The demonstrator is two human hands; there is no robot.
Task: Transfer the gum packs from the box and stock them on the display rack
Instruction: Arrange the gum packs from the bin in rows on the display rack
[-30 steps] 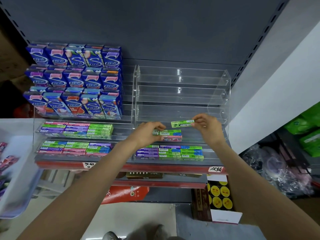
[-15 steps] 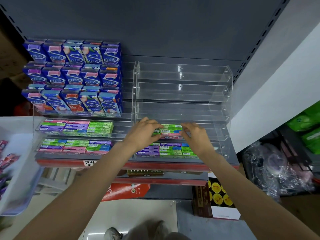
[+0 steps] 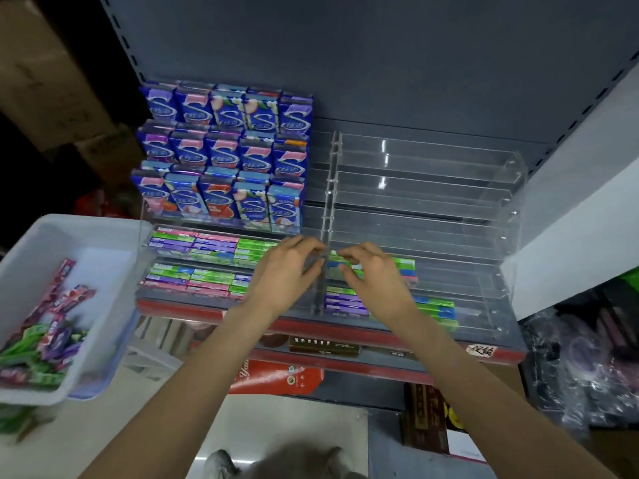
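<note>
1. Since the earlier frame both hands have drawn together at the clear divider (image 3: 324,257) between the two racks, and the view has swung left, so that the white box (image 3: 41,257) now shows far more of its inside.
2. Left hand (image 3: 287,271): its fingers (image 3: 306,245) are curled, thumb and forefinger tips close together at the divider; whether they pinch anything cannot be told.
3. Right hand (image 3: 375,276): its fingers (image 3: 352,254) are curled with the tips narrow, touching the top of a stack of gum packs (image 3: 403,266) on the right display rack (image 3: 484,216); a true grip on a pack cannot be told.
4. Just below the right fingers, a lower tier holds a further row of packs (image 3: 435,307), purple and green.
5. Left of the left fingers, two tiers of the left rack (image 3: 145,236) carry flat packs (image 3: 204,245) in green, pink and purple.
6. Above and left of the fingers stand three rows of upright blue cartons (image 3: 224,160).
7. Well apart to the left of both hands, the white box holds loose packs (image 3: 52,340) heaped at its near end.
8. Above the right fingers the tiers of the right rack are bare clear plastic.
</note>
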